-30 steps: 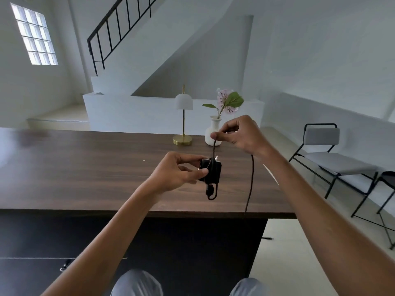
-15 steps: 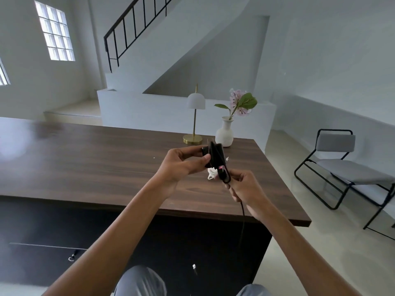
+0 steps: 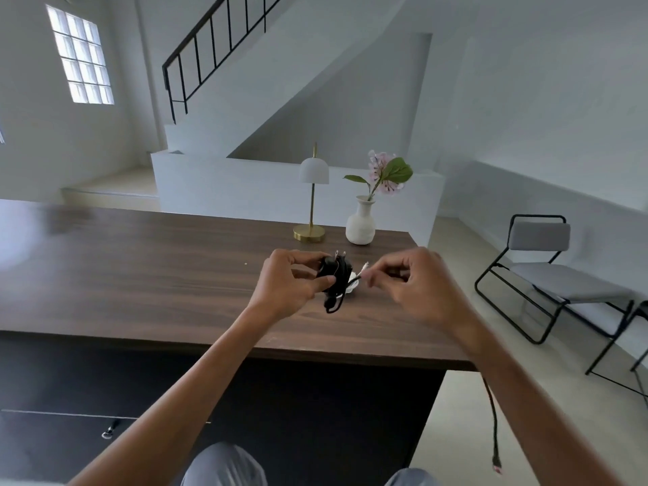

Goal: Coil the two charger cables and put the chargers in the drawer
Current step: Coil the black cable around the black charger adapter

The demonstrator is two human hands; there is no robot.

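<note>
My left hand [image 3: 292, 282] grips a black charger [image 3: 335, 271] above the brown table [image 3: 140, 275], its two metal prongs pointing up and several turns of black cable around it. My right hand [image 3: 413, 285] pinches the black cable [image 3: 352, 282] just right of the charger. The cable's free end [image 3: 495, 436] hangs below my right forearm beside the table, plug near the floor. A white charger [image 3: 352, 287] with its cable lies on the table behind the black one, mostly hidden. The drawer [image 3: 70, 440] with a small pull sits in the dark cabinet front at lower left.
A brass lamp [image 3: 313, 201] with a white shade and a white vase [image 3: 361, 222] holding a pink flower stand at the table's far edge. A black-framed chair [image 3: 557, 275] stands on the floor to the right. Stairs rise behind.
My right hand has come up from below the charger to its right side, pulling the cable over. The charger now shows its prongs upward. The view has shifted slightly.
</note>
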